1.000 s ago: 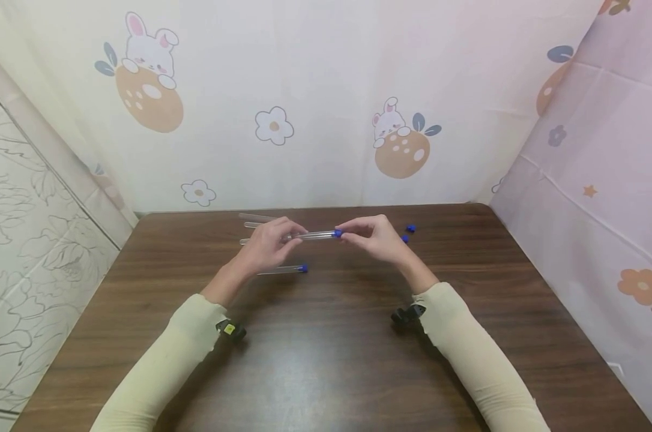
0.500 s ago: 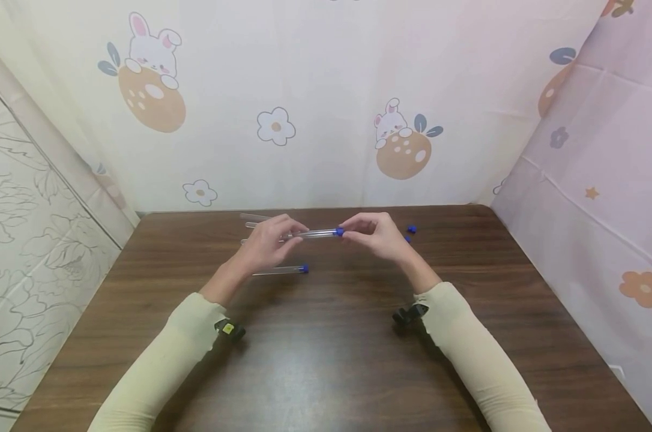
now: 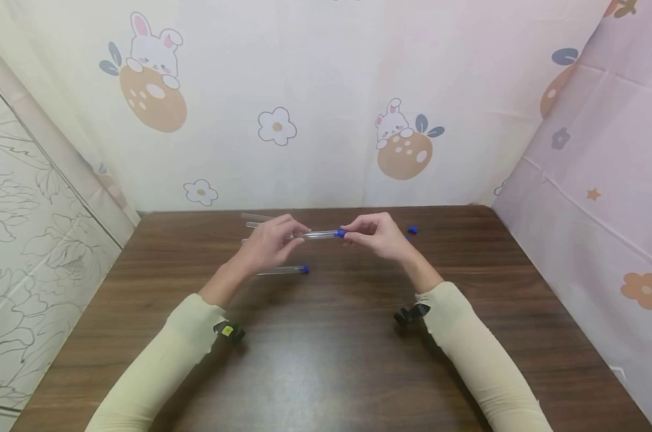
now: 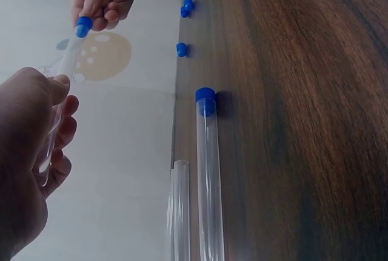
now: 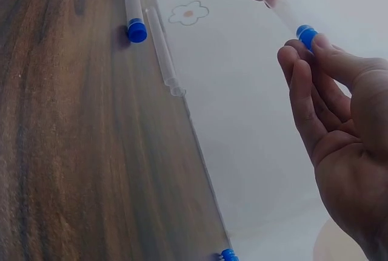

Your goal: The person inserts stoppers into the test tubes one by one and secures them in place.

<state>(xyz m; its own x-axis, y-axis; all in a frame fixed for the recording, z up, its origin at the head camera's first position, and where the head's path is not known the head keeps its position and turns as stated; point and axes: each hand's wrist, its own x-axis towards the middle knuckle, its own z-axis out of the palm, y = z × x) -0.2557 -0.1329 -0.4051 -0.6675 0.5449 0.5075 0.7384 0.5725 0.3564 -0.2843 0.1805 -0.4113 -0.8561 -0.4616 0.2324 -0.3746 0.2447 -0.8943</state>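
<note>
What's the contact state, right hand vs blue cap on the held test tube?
Touching. Right wrist view: the right hand has its thumb tip against the blue cap, no gap visible.

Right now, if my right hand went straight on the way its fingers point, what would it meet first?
Most likely the clear tube: your right hand pinches the blue cap at its end. Farther along the tube, your left hand looks next, though depth is hard to judge.
</note>
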